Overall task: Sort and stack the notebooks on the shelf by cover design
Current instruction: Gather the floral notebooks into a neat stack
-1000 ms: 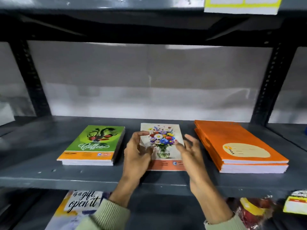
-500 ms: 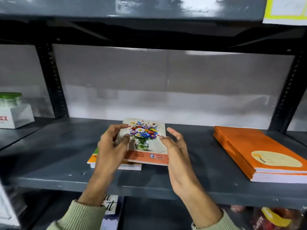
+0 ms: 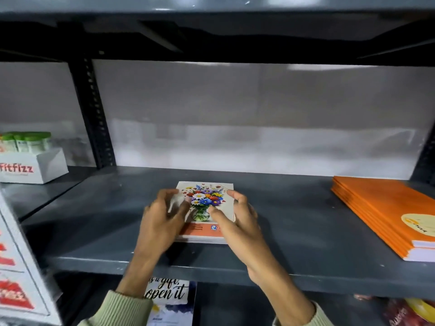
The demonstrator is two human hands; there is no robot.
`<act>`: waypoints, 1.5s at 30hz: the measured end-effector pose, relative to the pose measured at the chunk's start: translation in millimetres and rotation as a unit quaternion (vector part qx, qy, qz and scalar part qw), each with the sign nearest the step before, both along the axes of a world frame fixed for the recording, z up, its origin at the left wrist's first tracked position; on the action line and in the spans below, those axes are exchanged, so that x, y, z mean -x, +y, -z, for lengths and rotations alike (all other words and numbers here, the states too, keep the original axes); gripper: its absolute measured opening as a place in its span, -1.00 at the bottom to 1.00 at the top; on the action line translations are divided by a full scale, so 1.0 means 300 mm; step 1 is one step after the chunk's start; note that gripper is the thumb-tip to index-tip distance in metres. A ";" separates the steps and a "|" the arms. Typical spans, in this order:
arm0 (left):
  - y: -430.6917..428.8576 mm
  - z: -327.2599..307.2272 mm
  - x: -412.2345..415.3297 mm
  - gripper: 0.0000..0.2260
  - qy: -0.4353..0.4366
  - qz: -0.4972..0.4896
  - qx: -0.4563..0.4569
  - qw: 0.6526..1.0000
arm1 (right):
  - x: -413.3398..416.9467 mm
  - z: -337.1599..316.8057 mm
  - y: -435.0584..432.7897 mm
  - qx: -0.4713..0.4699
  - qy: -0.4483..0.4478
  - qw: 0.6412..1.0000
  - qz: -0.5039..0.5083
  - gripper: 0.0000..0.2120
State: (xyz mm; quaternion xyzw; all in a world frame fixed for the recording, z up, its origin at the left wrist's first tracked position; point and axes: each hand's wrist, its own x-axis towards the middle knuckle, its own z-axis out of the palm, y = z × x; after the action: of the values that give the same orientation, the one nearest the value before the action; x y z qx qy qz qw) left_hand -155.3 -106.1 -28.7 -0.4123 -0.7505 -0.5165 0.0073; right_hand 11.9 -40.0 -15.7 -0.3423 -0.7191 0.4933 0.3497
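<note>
While my left hand (image 3: pixel 162 217) and right hand (image 3: pixel 237 220) are flanking the flower-vase notebook (image 3: pixel 207 208), fingers spread loosely on its cover, it is lying atop a small stack mid-shelf (image 3: pixel 294 222); the orange notebooks (image 3: pixel 386 212) are sitting well apart, rightward.

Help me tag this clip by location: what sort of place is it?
Probably a shop or stockroom: grey slotted-steel shelving holds an orange notebook stack, a flower-cover notebook under both hands, and a Fitfizz display box of bottles.
</note>
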 end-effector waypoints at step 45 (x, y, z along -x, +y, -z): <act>-0.091 0.055 0.067 -0.32 -0.087 0.124 0.011 0.988 | -0.067 0.045 0.079 -0.237 -0.160 0.955 -0.076 -0.33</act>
State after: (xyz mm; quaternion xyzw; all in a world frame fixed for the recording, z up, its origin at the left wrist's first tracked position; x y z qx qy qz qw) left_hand -175.4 -133.3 -45.3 -0.4558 -0.6968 -0.5392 -0.1263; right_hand 31.9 -16.4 -29.3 -0.2686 -0.8857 0.2729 0.2625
